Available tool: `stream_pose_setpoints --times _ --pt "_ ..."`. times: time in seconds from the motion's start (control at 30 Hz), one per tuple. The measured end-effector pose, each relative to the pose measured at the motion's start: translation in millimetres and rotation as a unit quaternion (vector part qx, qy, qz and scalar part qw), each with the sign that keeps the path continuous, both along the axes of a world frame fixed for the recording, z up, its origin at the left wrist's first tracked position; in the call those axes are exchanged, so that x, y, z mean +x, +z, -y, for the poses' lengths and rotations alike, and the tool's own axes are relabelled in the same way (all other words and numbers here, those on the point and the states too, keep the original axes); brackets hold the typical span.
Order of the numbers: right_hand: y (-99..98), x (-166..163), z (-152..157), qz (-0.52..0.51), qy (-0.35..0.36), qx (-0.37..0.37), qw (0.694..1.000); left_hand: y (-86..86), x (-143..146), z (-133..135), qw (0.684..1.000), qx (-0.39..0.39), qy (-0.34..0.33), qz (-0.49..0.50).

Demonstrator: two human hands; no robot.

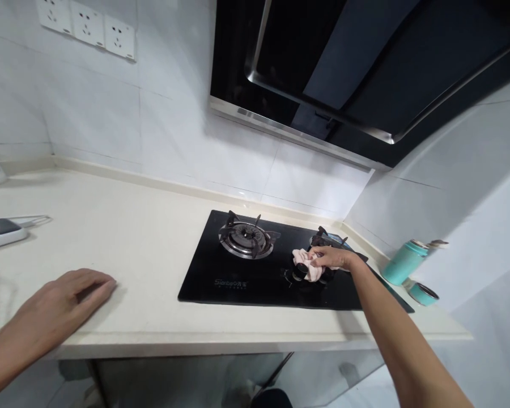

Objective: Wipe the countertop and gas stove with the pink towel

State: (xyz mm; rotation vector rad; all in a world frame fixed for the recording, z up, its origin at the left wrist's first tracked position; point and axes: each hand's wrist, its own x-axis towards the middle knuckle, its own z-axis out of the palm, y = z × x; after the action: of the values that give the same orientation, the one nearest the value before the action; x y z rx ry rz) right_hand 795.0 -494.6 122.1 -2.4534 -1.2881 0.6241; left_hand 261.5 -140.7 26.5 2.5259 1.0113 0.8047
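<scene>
My right hand (329,258) reaches out over the black glass gas hob (221,280) and presses a pale pink cloth (308,266) against its surface, between a control knob (300,272) and the right burner (329,239). The fingers are curled on the cloth. The left burner (246,238) is uncovered. My left hand (66,300) rests palm down on the cream countertop (144,255) near its front edge, fingers stretched out and holding nothing.
A black range hood (365,73) hangs above the hob. A teal flask (403,262) and its cap (423,293) stand right of the hob by the wall. At far left lie a white device (0,231) and a cable. Wall sockets (89,25) are top left.
</scene>
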Motion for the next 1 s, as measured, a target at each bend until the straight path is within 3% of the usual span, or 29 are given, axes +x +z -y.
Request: stream_pose_setpoints --times 0.13,0.23,0.4,0.57,0.77,1.0 --pt "4.5 -0.3 2.2 -0.003 0.035 -0.051 0.998 -2.3 -0.1 -2.6 1.0 -0.014 0.008 -0.001" --pt "-0.9 9.0 -1.2 0.017 0.024 -0.074 0.997 -10.4 -1.8 -11.2 0.999 -0.03 0.019 -0.013" --pt "-21.9 29.8 -5.8 0.112 -0.064 -0.064 0.989 -17.7 -4.2 -18.1 0.997 -0.054 0.043 -0.021" --pt "-39.8 28.6 3.7 0.235 -0.184 -0.039 0.954 -0.5 0.9 -3.8 0.991 -0.098 0.088 -0.017" --pt "-42.1 10.5 34.9 0.284 -0.231 -0.047 0.93 2.4 0.9 -2.6 0.991 -0.095 0.09 -0.023" --pt "-50.3 -36.4 99.2 0.316 -0.33 -0.066 0.887 -4.5 0.8 -7.2 0.994 -0.071 0.068 -0.052"
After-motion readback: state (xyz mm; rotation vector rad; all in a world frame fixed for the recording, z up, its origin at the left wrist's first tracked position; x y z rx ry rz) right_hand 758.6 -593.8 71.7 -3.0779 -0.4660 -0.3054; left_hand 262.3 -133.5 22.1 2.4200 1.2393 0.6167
